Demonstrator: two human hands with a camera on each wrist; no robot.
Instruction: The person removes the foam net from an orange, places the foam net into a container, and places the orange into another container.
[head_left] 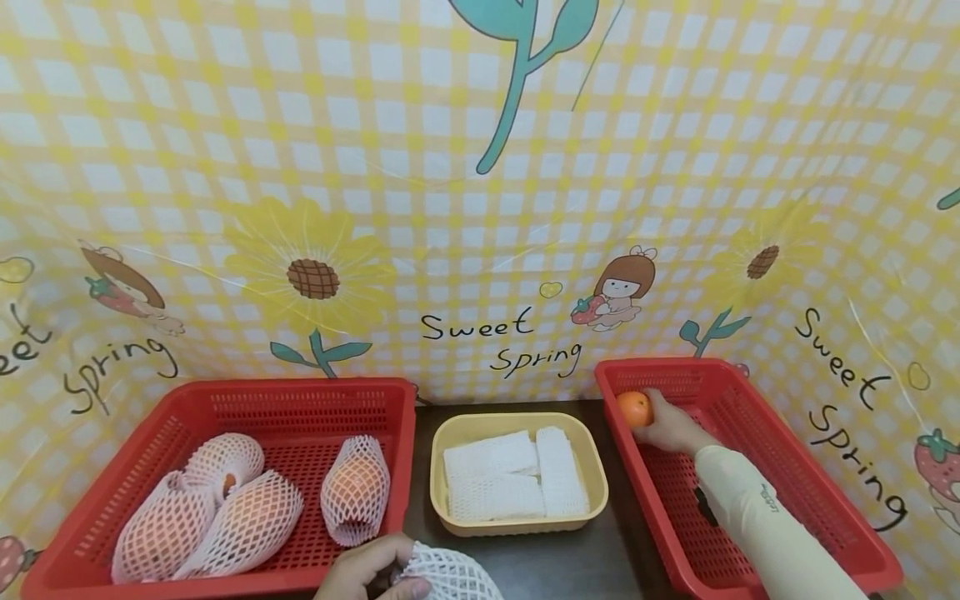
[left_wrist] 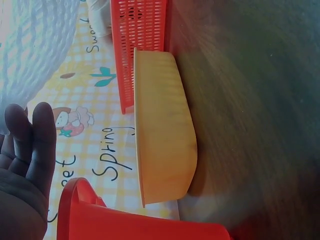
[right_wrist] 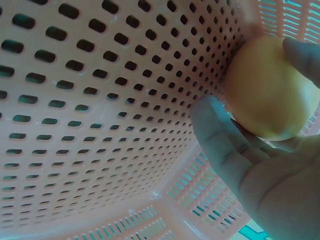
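My right hand [head_left: 667, 425] reaches into the red basket on the right and grips an orange [head_left: 634, 409] near its far left corner. The right wrist view shows the orange [right_wrist: 270, 90] between the thumb and the fingers [right_wrist: 220, 135], close to the perforated wall. Low in the head view, my left hand [head_left: 367, 571] pinches a white foam fruit net [head_left: 453, 571]. Part of that net is cut off by the frame edge. In the left wrist view the net [left_wrist: 37, 50] hangs above the fingertips [left_wrist: 42, 112].
A red basket [head_left: 411, 467] at left holds several fruits in foam nets [head_left: 356, 483]. Between the baskets, a yellow tray [head_left: 442, 508] holds flat white foam nets [head_left: 495, 496]. The right red basket [head_left: 817, 475] has a dark object [head_left: 705, 504] partly behind the sleeve. A checked cloth [head_left: 420, 208] hangs behind.
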